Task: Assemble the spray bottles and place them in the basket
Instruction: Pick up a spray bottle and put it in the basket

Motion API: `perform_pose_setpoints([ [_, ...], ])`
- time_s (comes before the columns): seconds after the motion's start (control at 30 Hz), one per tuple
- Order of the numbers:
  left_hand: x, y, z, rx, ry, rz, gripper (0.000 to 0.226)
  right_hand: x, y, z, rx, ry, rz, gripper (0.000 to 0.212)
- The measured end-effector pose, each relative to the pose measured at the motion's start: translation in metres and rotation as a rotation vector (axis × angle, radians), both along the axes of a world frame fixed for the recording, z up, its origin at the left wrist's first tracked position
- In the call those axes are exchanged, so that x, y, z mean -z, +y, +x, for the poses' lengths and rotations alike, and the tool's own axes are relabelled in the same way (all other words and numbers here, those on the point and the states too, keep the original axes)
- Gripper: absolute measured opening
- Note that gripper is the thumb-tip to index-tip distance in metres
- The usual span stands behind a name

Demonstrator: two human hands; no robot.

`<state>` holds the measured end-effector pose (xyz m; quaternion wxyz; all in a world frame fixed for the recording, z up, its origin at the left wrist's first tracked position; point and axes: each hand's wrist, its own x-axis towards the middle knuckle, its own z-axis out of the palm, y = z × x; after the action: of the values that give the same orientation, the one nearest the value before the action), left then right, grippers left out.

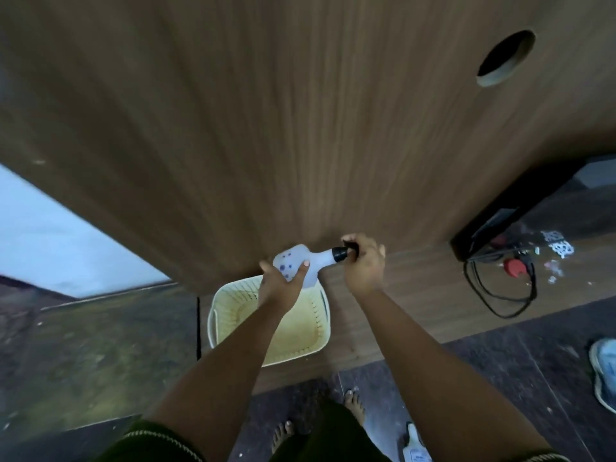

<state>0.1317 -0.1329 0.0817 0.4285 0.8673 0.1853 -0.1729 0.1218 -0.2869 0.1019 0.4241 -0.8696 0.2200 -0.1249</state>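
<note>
Basket (230, 306) sits directly under the hands. Left hand (280, 281) wraps the pale, smooth bottle (301, 261) at its wide body, the best hold, while right hand (363, 261) curls around the black spray head (341, 254); it looks light, slippery, probably rather thin-walled.

Spray bottle (301, 261): translucent white w/ purple dots; its cap (340, 254) black. Basket (233, 311): cream/pale yellow, perforated sides. Worktop (266, 128): brown wood grain. Floor (500, 378): dark speckled. Shoe (605, 371): light blue. Cable (500, 295) black, plug (515, 267) red.
</note>
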Motion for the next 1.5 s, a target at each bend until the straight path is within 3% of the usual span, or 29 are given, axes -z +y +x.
perform_pose_setpoints([
  [0.1,0.014,0.049,-0.011,-0.045,0.104,-0.132,0.085,-0.017,0.043,0.006,-0.238,-0.009,-0.162,0.032],
  [0.23,0.029,0.091,-0.028,-0.327,0.257,-0.515,0.048,-0.019,0.096,0.008,-0.591,0.042,-0.363,0.034],
  [0.33,0.040,0.112,-0.038,-0.501,0.314,-0.756,0.008,-0.007,0.132,0.009,-0.754,0.059,-0.484,0.034],
  [0.43,0.058,0.127,-0.041,-0.622,0.318,-0.849,0.012,0.006,0.159,0.012,-0.904,0.110,-0.612,0.033],
  [0.57,0.078,0.137,-0.039,-0.741,0.338,-0.884,0.039,0.030,0.180,0.014,-1.009,0.236,-0.715,0.031],
  [0.9,0.100,0.160,-0.029,-0.827,0.301,-0.933,0.038,0.066,0.204,0.028,-1.093,0.370,-0.688,0.033],
  [1.13,0.110,0.163,-0.021,-0.724,0.229,-0.954,0.039,0.079,0.215,0.034,-1.102,0.367,-0.705,0.030],
  [1.5,0.120,0.161,-0.012,-0.558,0.205,-0.787,0.036,0.085,0.203,0.035,-1.047,0.437,-0.735,0.029],
])
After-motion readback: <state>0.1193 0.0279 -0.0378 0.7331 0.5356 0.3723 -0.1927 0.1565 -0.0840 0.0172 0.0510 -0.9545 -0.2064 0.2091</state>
